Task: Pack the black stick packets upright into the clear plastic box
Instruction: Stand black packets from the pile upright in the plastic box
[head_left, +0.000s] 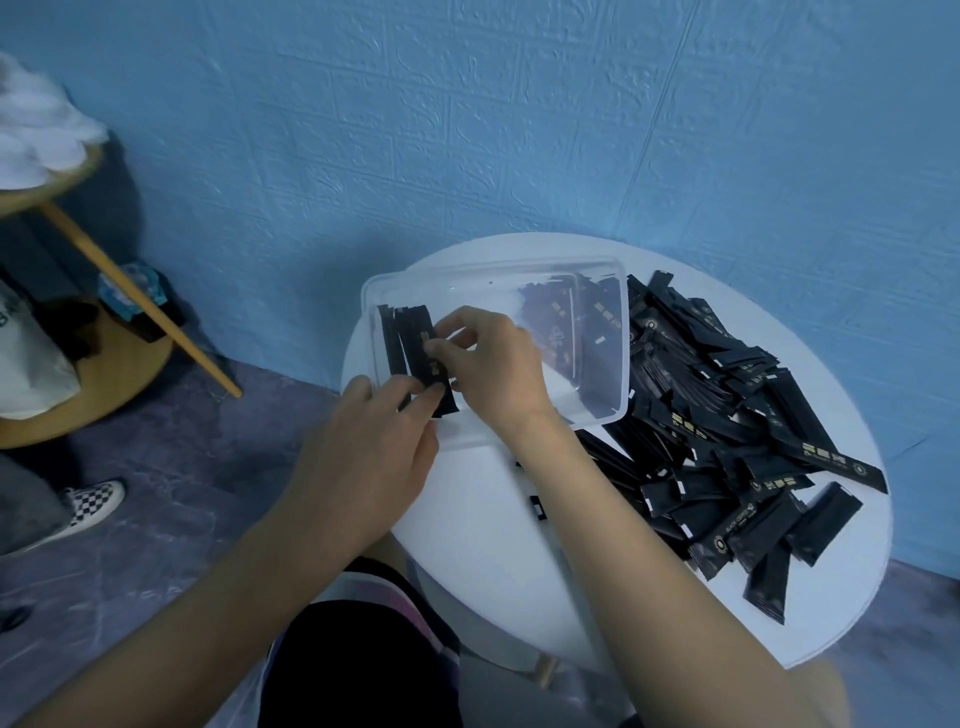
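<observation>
While a small bunch of black stick packets (410, 348) stands at the left end of the clear plastic box (597, 410), it is pinched low by the left hand (374, 457) and mid-length by the right hand (493, 364). Judged light, thin, slick and bendable; best gripped flat-faced, mid-length. A loose pile (727, 415) is noted right of the box.

- Your clear plastic box (493, 267) sits on the round white table (467, 519), towards its left edge.
- Black stick packets (402, 348) stand at the box's left end.
- Your left hand (363, 457) grips their near ends, and your right hand (493, 364) pinches them from the right.
- A loose heap of packets (727, 415) lies right of the box.
</observation>
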